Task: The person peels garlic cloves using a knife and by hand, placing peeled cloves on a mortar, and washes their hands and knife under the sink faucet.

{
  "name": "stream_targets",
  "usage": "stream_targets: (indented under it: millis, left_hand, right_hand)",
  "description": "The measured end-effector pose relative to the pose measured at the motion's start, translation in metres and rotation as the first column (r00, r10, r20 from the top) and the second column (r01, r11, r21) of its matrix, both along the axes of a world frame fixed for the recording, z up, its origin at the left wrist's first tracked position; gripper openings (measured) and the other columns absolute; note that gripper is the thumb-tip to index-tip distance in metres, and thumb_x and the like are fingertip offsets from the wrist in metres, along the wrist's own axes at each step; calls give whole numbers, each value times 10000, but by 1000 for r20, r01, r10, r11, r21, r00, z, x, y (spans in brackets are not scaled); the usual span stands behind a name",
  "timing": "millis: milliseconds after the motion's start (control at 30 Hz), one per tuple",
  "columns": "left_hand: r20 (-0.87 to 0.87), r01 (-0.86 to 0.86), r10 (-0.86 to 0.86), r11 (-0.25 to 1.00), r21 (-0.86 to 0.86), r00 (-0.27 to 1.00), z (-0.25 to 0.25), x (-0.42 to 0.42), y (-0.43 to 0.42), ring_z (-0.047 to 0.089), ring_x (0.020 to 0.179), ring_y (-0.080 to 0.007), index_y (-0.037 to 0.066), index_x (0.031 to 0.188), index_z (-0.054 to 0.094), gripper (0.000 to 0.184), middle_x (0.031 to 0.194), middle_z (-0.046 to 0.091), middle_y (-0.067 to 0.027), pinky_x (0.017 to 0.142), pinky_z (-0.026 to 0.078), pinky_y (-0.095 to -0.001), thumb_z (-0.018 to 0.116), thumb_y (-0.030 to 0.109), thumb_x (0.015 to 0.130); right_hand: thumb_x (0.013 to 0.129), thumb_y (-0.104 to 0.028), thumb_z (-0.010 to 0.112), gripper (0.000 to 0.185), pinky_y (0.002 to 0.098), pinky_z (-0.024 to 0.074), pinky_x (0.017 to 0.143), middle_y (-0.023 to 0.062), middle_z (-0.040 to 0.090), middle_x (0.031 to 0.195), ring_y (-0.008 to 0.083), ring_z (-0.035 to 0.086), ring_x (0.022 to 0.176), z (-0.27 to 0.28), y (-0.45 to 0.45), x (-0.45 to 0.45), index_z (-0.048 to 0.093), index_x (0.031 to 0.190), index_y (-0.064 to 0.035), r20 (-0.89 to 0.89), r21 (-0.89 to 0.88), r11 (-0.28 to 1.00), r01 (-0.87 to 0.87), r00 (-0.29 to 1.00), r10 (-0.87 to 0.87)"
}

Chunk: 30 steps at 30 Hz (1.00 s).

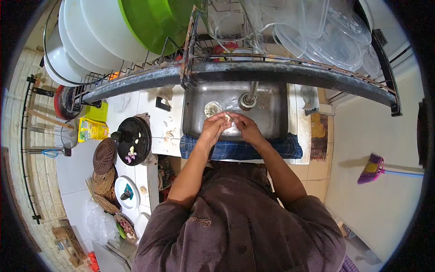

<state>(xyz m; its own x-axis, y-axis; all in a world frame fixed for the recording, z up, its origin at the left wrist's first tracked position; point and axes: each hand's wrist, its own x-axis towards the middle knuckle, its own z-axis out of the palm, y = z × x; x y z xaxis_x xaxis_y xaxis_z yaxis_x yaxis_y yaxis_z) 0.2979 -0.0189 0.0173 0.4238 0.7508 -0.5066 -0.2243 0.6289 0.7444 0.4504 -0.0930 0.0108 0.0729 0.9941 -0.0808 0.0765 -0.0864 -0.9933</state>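
Over the front part of the metal sink (192,122), my two hands meet with their fingertips close together. My left hand (214,128) pinches a small pale piece (227,117) that looks like a garlic clove. My right hand (248,128) has its fingers closed at the same piece; whether it holds a small tool is too small to tell. A round, pale strainer-like item (212,109) lies in the sink just beyond my left hand. To the left, a dark stone mortar (138,149) bears several pale cloves and purplish shallots (131,156).
A rack (235,71) with plates and plastic containers hangs low above the sink. A blue checked cloth (235,150) lies along the sink's front edge. Yellow packet (92,130), woven baskets (104,154) and a white plate (126,192) are at left. A broom (371,168) is at right.
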Motion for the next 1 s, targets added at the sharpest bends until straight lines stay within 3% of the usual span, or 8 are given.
stream_targets:
  millis: [67,167,267,367,467,800,967,1000]
  left_hand:
    - [6,-3,3,999,-34,1000,0,1,1,646,726,-176,-62,1064,573,223,915,644,-128,693,557,-277,552,4,852]
    - [22,90,-89,995,-38,996,2,-1,2,640,737,-168,-50,1111,553,260,926,644,-127,709,552,-279,517,19,863]
    - [89,141,-134,986,-87,987,7,-1,5,636,762,-165,-36,1144,537,283,936,643,-125,730,546,-273,488,36,875]
    - [169,131,-113,986,-100,979,12,4,5,632,795,-166,-22,1160,531,286,951,640,-128,741,540,-266,477,54,889]
    - [208,104,-75,986,-128,975,16,14,5,603,776,-170,-33,1198,483,330,956,615,-143,688,526,-257,478,14,872]
    - [119,100,-90,992,-80,989,-30,58,25,635,816,-194,-8,1176,463,320,937,627,-122,756,543,-315,523,16,862]
    - [267,23,-5,998,-66,964,-6,36,24,644,787,-194,-14,1128,506,262,990,634,-145,723,550,-286,517,7,866]
    - [218,-19,28,999,-43,975,5,24,22,646,781,-190,-14,1119,514,252,992,637,-145,718,550,-278,519,12,869]
  right_hand:
    - [974,-325,401,372,332,411,925,146,596,1147,252,564,1066,4,-1,-2,544,1185,-53,-60,0,999,33,998,-32]
    - [966,-298,436,351,331,407,919,129,614,1115,223,564,1030,-5,-1,11,549,1175,-40,111,-37,997,67,992,-62]
    - [961,-274,458,323,322,463,779,111,625,999,181,582,863,-5,0,27,551,1175,-51,35,-157,977,142,990,-138]
    - [963,-257,451,312,269,442,579,65,575,844,119,515,666,10,-4,36,543,1204,-81,-36,-306,939,154,984,-173]
    - [963,-237,448,315,224,354,463,11,478,750,70,404,561,14,-9,37,516,1252,-130,-267,-387,908,158,924,-275]
    - [967,-230,449,379,212,339,428,-3,449,735,66,394,541,3,-23,40,443,1341,-178,-401,-442,887,134,855,-329]
    - [955,-314,480,400,227,330,410,10,458,711,85,394,495,-8,-20,40,461,1319,-151,-539,-550,832,75,729,-422]
    - [943,-338,496,350,222,321,407,0,450,701,85,391,489,-9,-17,36,495,1239,-152,-536,-585,809,51,724,-433]
